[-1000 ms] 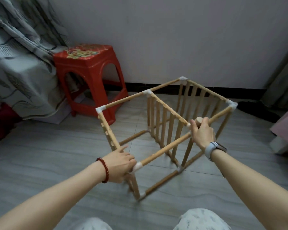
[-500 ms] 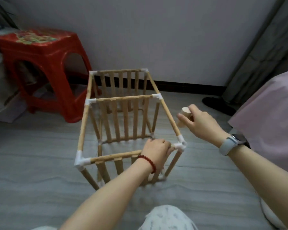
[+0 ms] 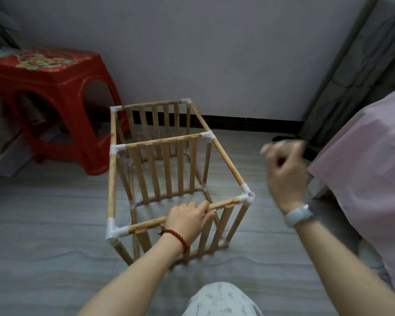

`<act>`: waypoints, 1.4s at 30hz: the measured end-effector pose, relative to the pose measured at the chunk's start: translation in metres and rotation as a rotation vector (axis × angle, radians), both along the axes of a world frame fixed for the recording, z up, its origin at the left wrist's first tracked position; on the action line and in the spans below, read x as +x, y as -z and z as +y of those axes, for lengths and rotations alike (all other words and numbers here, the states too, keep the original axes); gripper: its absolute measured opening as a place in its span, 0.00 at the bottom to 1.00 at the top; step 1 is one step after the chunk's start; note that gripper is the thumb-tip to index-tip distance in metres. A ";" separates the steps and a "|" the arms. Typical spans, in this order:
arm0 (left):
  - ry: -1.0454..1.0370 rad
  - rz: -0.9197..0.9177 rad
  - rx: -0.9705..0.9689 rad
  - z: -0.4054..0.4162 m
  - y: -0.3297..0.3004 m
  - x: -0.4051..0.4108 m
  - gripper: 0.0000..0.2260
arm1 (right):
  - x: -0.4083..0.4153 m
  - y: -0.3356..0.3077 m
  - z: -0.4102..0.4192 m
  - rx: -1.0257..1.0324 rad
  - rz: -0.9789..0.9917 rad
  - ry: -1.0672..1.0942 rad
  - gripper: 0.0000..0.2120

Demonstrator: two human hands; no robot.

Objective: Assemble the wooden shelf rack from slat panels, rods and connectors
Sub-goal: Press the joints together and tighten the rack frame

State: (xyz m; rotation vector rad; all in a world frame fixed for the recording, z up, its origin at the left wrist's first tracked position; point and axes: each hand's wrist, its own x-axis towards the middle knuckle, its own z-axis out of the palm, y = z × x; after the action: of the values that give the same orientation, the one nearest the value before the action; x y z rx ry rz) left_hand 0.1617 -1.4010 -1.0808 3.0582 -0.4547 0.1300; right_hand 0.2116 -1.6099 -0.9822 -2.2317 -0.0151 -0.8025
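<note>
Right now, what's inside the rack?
Nothing lies inside the rack; bare floor shows through its open top. The left hand hides part of the near rail.

One wooden rack frame (image 3: pixel 169 179) is standing on the floor. Three slat panels are showing in it: far (image 3: pixel 155 117), middle (image 3: pixel 167 169), near (image 3: pixel 214 229). Six white corner connectors are showing along the top, among them the near right one (image 3: pixel 246 197) and near left one (image 3: pixel 114 231). One red plastic stool (image 3: pixel 55 92) is standing at left. Two hands are showing: left (image 3: pixel 187 220), right (image 3: pixel 285 176). One red bead bracelet (image 3: pixel 176 238) and one pale wristband (image 3: pixel 299 215) are being worn.
</note>
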 end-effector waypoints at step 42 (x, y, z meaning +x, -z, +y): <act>0.255 0.237 -0.169 -0.044 -0.025 0.025 0.23 | 0.025 0.003 -0.015 -0.411 0.421 -0.279 0.13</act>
State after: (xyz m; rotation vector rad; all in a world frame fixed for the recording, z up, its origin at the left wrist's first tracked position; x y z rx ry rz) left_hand 0.1869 -1.4447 -1.0560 2.7734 -0.7644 -0.1911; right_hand 0.2365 -1.6249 -0.9857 -2.6663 -0.3060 -0.1774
